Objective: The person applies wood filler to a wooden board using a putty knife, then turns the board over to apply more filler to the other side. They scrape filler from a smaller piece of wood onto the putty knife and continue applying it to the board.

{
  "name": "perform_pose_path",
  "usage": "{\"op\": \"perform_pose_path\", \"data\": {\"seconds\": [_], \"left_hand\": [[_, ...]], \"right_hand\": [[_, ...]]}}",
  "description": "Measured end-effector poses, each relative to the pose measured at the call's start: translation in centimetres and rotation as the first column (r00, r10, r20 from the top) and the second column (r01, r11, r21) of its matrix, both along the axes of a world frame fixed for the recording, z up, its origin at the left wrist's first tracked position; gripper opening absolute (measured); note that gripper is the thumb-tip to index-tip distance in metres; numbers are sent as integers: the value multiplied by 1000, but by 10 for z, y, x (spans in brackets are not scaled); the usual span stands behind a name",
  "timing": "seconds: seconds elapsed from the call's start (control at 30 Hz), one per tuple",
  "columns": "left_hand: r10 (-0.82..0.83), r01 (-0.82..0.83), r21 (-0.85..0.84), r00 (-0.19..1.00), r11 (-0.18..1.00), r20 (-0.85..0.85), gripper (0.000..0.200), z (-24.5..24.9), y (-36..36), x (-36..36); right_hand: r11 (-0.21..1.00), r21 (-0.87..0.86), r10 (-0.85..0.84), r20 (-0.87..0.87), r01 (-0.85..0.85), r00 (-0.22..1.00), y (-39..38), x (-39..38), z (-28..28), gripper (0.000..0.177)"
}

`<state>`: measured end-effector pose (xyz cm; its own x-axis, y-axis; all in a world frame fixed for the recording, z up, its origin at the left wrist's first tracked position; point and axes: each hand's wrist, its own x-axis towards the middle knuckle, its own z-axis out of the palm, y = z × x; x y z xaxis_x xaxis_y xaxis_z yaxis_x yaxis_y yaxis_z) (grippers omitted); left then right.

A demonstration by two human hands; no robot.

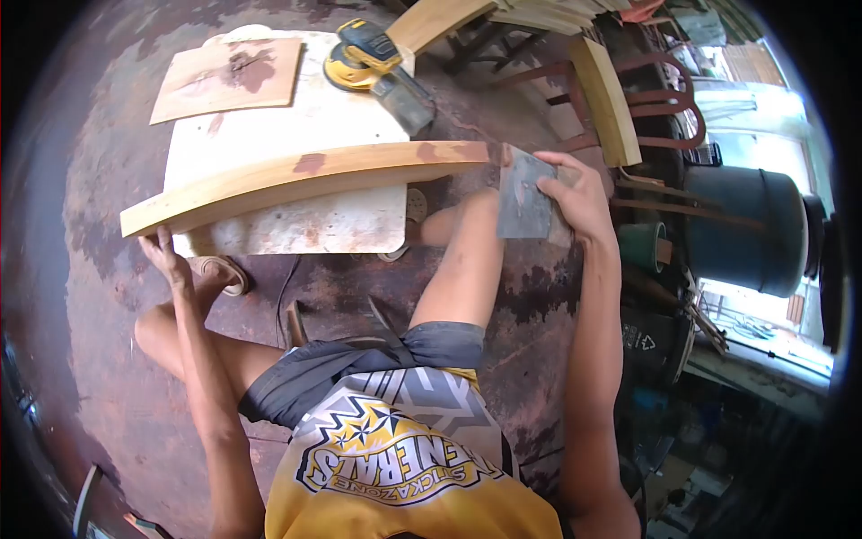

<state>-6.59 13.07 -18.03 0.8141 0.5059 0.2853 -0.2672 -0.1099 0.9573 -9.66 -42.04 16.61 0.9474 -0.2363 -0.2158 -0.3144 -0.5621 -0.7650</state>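
A long, slightly curved wooden board [260,172] lies across the white tabletop [296,235], with darker brown patches on its upper face. At the board's left end, my left hand [164,258] grips it from below, fingers curled against its edge. My right hand [576,199] is closed on a thin grey rectangular sheet [523,202] with smears on its face, thumb pressed on the front. This sheet hangs right by the board's right end, above my knee.
On the tabletop are a yellow and black sander [361,58] and a flat wooden panel [229,79] with a dark stain. More boards [603,103] lean at the upper right. A dark blue drum [747,229] and a green bucket [639,246] stand to the right.
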Motion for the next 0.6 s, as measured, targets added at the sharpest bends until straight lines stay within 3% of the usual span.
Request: {"op": "perform_pose_path", "data": {"seconds": [0.1, 0.17, 0.6], "left_hand": [[24, -23, -30, 999, 999, 22, 62, 3, -3, 3], [11, -11, -82, 1000, 997, 1, 62, -5, 3, 5], [-12, 14, -68, 999, 998, 37, 61, 8, -4, 1]], "right_hand": [[997, -63, 42, -55, -46, 998, -10, 21, 4, 32], [979, -101, 158, -187, -179, 969, -6, 35, 4, 33], [974, -196, 58, -258, -111, 964, 5, 52, -12, 32]]}}
